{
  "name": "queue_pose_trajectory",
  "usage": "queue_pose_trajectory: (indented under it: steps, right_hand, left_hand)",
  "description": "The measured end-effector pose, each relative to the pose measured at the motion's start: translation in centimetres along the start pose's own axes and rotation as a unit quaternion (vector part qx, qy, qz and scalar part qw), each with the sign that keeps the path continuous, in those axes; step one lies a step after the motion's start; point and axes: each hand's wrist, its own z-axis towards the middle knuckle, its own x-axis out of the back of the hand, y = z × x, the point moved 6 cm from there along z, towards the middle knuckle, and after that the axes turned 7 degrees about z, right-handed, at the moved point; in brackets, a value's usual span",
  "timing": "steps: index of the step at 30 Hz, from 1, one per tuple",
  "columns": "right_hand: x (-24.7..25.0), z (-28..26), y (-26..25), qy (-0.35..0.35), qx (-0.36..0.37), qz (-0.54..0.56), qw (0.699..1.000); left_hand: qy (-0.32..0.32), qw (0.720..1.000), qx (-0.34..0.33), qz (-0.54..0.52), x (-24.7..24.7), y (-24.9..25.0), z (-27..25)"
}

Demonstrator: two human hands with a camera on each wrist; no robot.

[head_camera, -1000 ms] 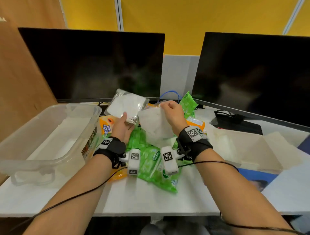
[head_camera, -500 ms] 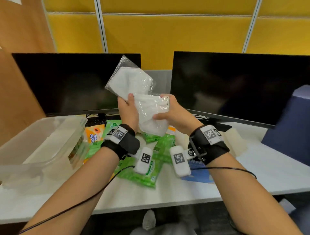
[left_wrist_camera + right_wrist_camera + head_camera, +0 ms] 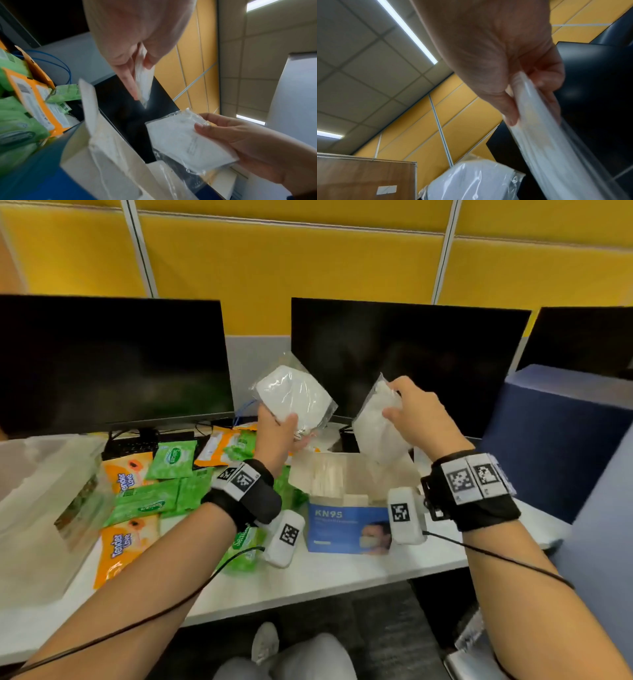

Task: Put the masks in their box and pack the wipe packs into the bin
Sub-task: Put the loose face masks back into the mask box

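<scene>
My left hand (image 3: 278, 424) grips a white mask in a clear bag (image 3: 294, 396), raised above the desk. My right hand (image 3: 394, 402) pinches a second bagged mask (image 3: 376, 430) by its top; it hangs over the open blue KN95 box (image 3: 342, 525), whose flaps stand up. In the left wrist view my fingers (image 3: 130, 83) clamp the first mask (image 3: 143, 81), with the other mask (image 3: 185, 142) nearby. In the right wrist view the thumb and fingers (image 3: 510, 112) squeeze the bag (image 3: 544, 135). Green and orange wipe packs (image 3: 150, 498) lie scattered left of the box. The clear plastic bin (image 3: 37, 508) stands at far left.
Two dark monitors (image 3: 109, 361) stand along the back of the white desk (image 3: 342, 577), with cables and a keyboard (image 3: 137, 444) below them. A blue padded chair or partition (image 3: 561, 440) is close on the right. My knees are below the front edge.
The two masks, held together before, are now apart, one in each hand. My right hand has carried its mask right and down over the open box. The view has swung right.
</scene>
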Motion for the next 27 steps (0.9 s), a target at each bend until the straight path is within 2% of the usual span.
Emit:
queue_pose_trajectory:
  steps: [5,7,10,11,12,15,18,22,24,25,27]
  right_hand:
    - [-0.7,-1.0,2.3,-0.017,-0.017,-0.045,0.999]
    - [-1.8,-1.3,2.9,-0.086,-0.031,-0.042,0.995]
    - [-3.8,-2.0,3.8,-0.247,-0.076,-0.048,0.965]
    - [-3.9,-2.0,3.9,-0.252,-0.081,-0.049,0.963]
    - [-3.6,-1.7,3.8,-0.224,-0.072,-0.049,0.971]
    - [-1.6,-0.5,2.9,-0.055,-0.004,-0.006,0.998]
    - [-0.2,0.2,2.5,0.063,0.026,0.078,0.995]
    - [1.5,0.7,1.1,0.153,0.067,0.114,0.979]
    - [1.6,1.2,0.6,0.136,0.053,0.126,0.981]
    - [1.0,1.6,0.8,0.089,0.019,0.101,0.991]
    - [-1.1,1.4,1.7,-0.072,-0.056,-0.033,0.995]
  left_hand:
    - [-0.048,0.996,0.066,0.046,-3.3,-2.3,-0.5]
    - [-0.069,0.990,0.114,0.036,-4.3,-3.2,-0.9]
    - [-0.082,0.985,0.143,0.043,-5.1,-4.2,-1.6]
    - [-0.078,0.985,0.146,0.043,-5.0,-4.4,-1.8]
    - [-0.073,0.986,0.145,0.041,-4.9,-4.5,-1.9]
    - [-0.063,0.988,0.129,0.055,-4.6,-5.1,-1.9]
    - [-0.061,0.990,0.110,0.057,-4.4,-5.2,-1.9]
    - [-0.025,0.993,0.112,0.001,-4.2,-5.9,-1.8]
    - [-0.019,0.994,0.109,-0.009,-4.3,-6.1,-1.8]
    - [-0.019,0.994,0.107,-0.007,-4.4,-6.2,-1.8]
    - [-0.019,0.995,0.099,-0.008,-4.5,-6.1,-1.9]
